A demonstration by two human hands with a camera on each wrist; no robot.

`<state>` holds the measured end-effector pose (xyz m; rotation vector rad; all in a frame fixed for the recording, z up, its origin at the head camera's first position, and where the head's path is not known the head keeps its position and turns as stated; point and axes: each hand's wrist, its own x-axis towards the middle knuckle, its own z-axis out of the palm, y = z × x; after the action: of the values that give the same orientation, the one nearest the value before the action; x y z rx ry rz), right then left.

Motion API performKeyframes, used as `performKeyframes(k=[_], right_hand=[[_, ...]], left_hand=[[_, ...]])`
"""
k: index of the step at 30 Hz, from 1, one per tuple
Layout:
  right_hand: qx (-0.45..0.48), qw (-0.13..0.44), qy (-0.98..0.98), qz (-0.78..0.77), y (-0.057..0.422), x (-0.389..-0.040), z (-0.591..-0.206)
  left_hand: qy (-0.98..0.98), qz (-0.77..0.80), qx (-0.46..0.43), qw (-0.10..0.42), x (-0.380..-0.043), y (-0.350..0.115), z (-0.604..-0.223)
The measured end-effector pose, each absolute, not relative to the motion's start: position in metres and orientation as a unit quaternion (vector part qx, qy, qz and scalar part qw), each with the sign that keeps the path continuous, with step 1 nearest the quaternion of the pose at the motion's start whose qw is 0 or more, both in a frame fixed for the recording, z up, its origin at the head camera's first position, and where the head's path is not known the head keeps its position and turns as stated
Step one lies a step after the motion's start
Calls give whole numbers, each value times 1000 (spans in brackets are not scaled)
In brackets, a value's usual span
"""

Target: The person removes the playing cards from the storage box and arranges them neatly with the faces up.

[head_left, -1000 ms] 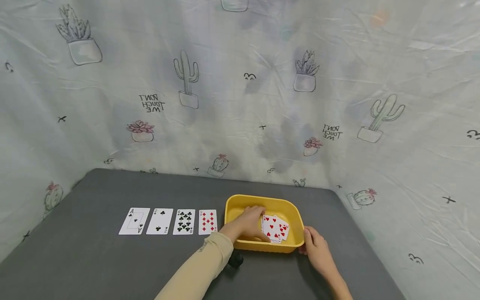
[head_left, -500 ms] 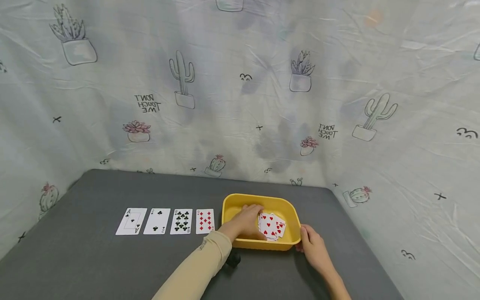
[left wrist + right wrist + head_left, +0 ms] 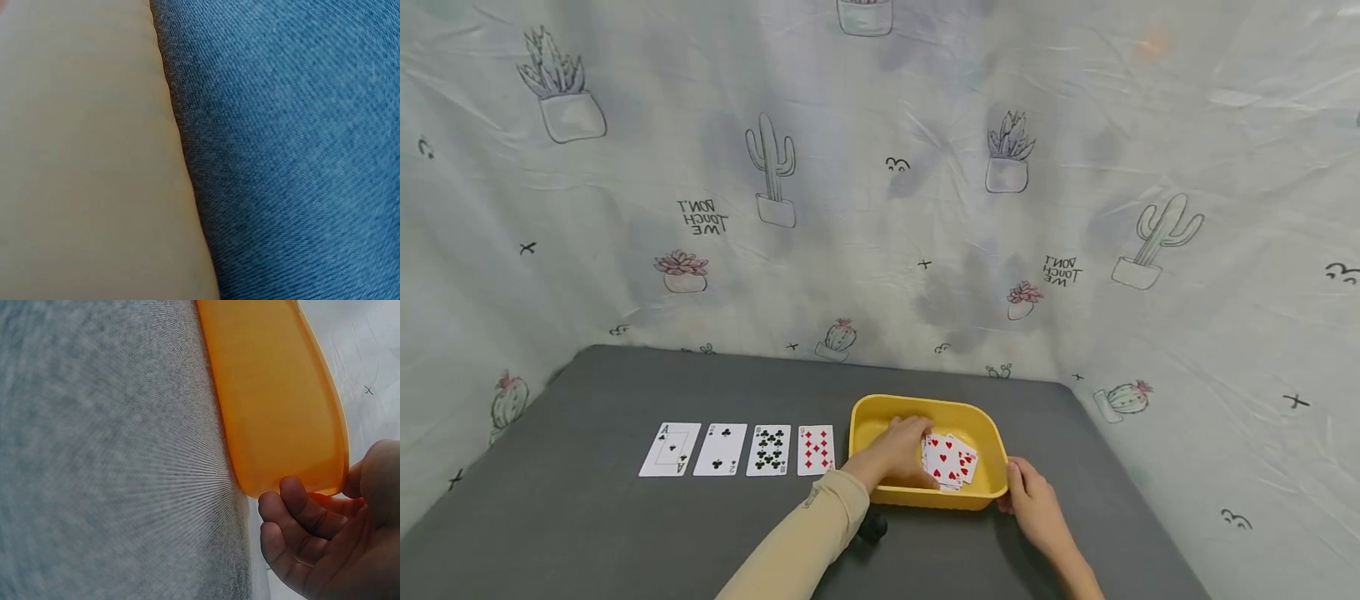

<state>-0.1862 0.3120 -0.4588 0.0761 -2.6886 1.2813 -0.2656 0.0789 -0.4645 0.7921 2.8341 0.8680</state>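
My left hand reaches over the near wall of a yellow plastic bin. Its thumb and fingers curve about the left edge of a small pile of playing cards inside. A heart card lies face up on top; I cannot tell whether the fingers hold any card. At the bin's near right corner, my right hand grips the rim. In the right wrist view, that hand has its thumb at the rim and its curled fingers against the outer wall of the bin. Only sleeve and denim-like fabric show in the left wrist view.
Left of the bin, face-up cards stand in a row on the grey table: an ace of clubs, a two of clubs, a many-pip club card and a diamond card. A cactus-print curtain hangs behind.
The head view shifts slightly. Both hands, the bin and the cards keep the same places relative to one another.
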Motion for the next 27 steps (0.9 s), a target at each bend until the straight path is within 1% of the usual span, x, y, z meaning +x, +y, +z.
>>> performKeyframes(k=[6, 16, 23, 27], right_hand=[[22, 76, -898, 432, 314, -187, -462], [31, 85, -894, 438, 312, -184, -460], [27, 74, -894, 442, 311, -183, -461], [34, 88, -894, 438, 311, -183, -459]], left_hand=[[925, 276, 259, 36, -270, 81, -471], [922, 289, 255, 42, -269, 79, -472], [916, 303, 259, 42, -270, 78, -474], [911, 319, 257, 50, -274, 78, -474]])
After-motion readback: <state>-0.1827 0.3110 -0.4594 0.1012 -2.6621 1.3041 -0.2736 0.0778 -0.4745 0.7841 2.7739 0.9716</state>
